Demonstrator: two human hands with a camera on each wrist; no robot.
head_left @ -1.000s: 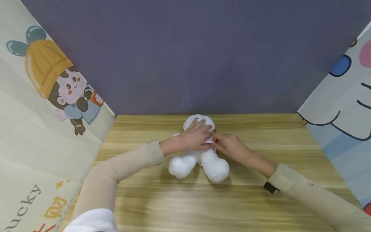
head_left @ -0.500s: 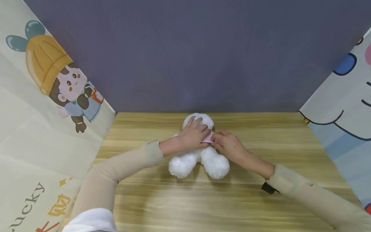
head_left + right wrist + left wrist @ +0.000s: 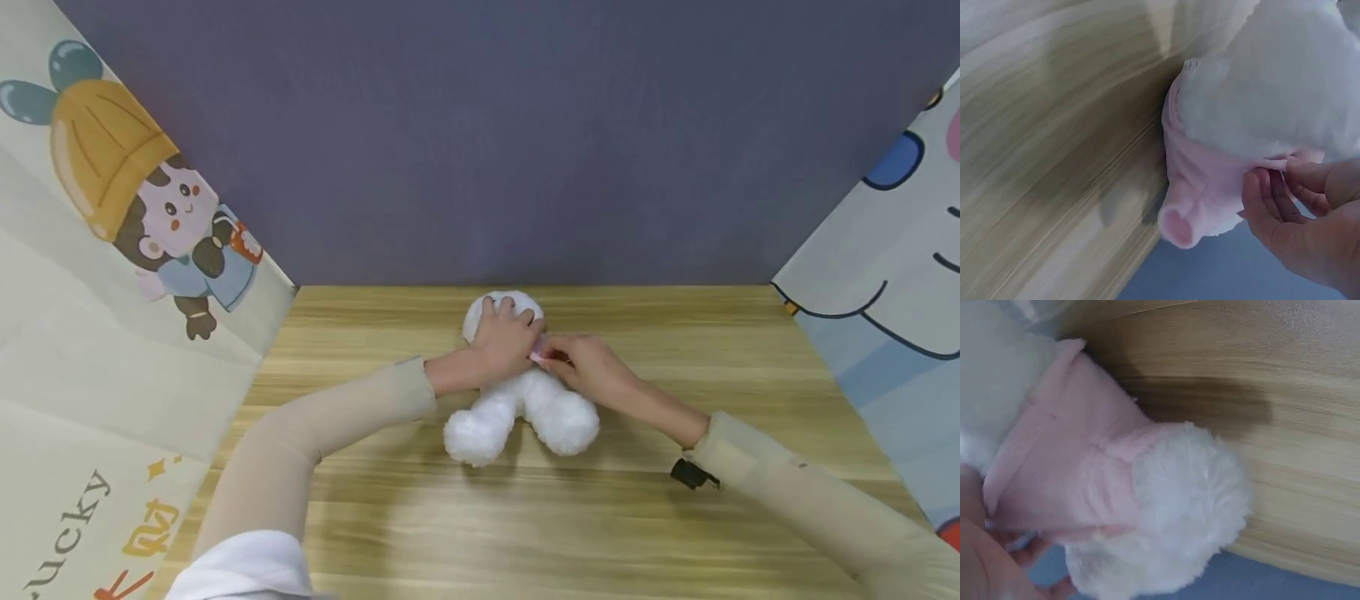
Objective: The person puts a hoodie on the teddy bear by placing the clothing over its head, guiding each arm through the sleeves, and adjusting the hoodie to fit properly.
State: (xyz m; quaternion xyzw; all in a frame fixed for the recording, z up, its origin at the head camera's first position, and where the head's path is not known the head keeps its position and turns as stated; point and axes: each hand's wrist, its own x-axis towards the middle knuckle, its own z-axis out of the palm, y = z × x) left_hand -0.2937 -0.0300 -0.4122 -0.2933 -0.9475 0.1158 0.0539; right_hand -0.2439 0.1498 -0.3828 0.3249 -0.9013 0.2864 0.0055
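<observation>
A white plush toy [image 3: 567, 423] lies on its back on the wooden table, legs toward me. It wears a pink garment [image 3: 1079, 444]; one furry paw [image 3: 1191, 494] pokes out of a sleeve in the left wrist view. In the right wrist view the other sleeve [image 3: 1180, 225] hangs with a hollow opening. My left hand [image 3: 506, 343] rests with spread fingers across the toy's upper body and head [image 3: 474, 321], covering much of both. Beside it, my right hand [image 3: 592, 367] pinches the garment's edge between thumb and fingers.
A dark grey panel [image 3: 480, 150] stands upright along the table's [image 3: 480, 533] back edge. Printed cartoon panels flank it, one on the left [image 3: 90, 350] and one on the right [image 3: 892, 325]. A black strap piece [image 3: 692, 473] hangs from my right sleeve.
The toy's legs have shifted slightly right and its head slightly left. My left hand has turned so its fingers point farther up. Less pink cloth shows between my hands.
</observation>
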